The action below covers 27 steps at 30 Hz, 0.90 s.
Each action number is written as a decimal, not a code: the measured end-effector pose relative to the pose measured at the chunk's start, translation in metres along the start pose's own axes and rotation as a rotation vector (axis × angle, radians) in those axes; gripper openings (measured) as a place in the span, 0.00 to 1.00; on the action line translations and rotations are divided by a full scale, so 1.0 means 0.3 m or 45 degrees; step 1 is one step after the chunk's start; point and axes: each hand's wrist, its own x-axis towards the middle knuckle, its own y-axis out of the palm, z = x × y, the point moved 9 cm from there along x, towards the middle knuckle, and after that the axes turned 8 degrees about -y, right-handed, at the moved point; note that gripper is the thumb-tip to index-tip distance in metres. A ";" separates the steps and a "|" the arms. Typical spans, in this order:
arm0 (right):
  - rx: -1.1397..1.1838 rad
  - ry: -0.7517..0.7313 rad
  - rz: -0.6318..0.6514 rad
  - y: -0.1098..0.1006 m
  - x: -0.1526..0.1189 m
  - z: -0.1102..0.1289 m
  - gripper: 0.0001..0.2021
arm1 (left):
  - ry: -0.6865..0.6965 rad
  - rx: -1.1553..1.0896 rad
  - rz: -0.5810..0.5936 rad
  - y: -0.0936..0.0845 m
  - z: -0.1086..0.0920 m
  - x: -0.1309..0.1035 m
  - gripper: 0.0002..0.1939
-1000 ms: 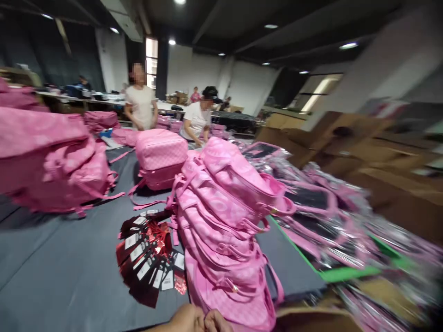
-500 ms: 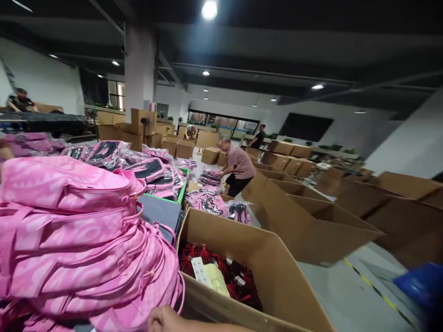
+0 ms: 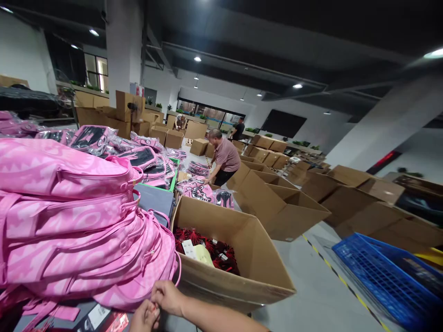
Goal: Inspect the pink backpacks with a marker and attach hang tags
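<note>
At the bottom of the view my right hand (image 3: pixel 168 297) and my left hand (image 3: pixel 144 317) meet, both with fingers pinched together. A tiny reddish bit shows at the left fingertips, too small to name. Just beyond and to the left rises a stack of pink patterned backpacks (image 3: pixel 86 240). Beside my hands stands an open cardboard box (image 3: pixel 235 286). Inside it lie dark red-and-black bundles (image 3: pixel 221 251), a white card (image 3: pixel 188 249) and a yellowish paper (image 3: pixel 203 255). Below the backpacks, a white label (image 3: pixel 99 315) and shiny red packaging (image 3: pixel 117 321) lie on a dark surface.
Plastic-wrapped pink and black backpacks (image 3: pixel 141 157) fill a green-edged bin (image 3: pixel 175 175) behind the stack. A person in a pinkish shirt (image 3: pixel 226 157) bends over wrapped bags. Large open cartons (image 3: pixel 297 219) line the right, with a blue crate (image 3: pixel 380 276) near a yellow-black floor stripe (image 3: pixel 332 267).
The view has swung to the right, bringing the blue crate into sight. My left hand has come into view at the bottom and now touches my right hand.
</note>
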 end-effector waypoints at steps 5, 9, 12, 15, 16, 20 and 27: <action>-0.017 -0.002 -0.020 -0.003 -0.009 0.022 0.06 | 0.059 -0.096 -0.034 0.002 0.013 0.010 0.15; -0.098 -0.031 -0.053 -0.008 -0.006 0.052 0.07 | 0.103 0.112 -0.124 -0.024 -0.024 -0.023 0.11; -0.209 -0.073 -0.035 -0.007 -0.033 0.072 0.07 | 0.280 0.173 -0.235 -0.100 -0.105 -0.126 0.08; -0.353 -0.163 0.033 -0.009 -0.051 0.091 0.08 | 0.282 0.332 -0.558 -0.332 -0.116 -0.232 0.11; -0.398 -0.200 0.079 -0.006 -0.049 0.097 0.09 | 0.197 0.343 -0.655 -0.437 -0.081 -0.265 0.13; -0.597 -0.360 0.202 0.030 -0.035 0.143 0.13 | -0.164 0.477 -1.084 -0.857 0.104 -0.462 0.17; -0.813 -0.789 0.559 0.345 -0.010 0.309 0.13 | -0.282 0.891 -1.059 -1.086 0.202 -0.489 0.11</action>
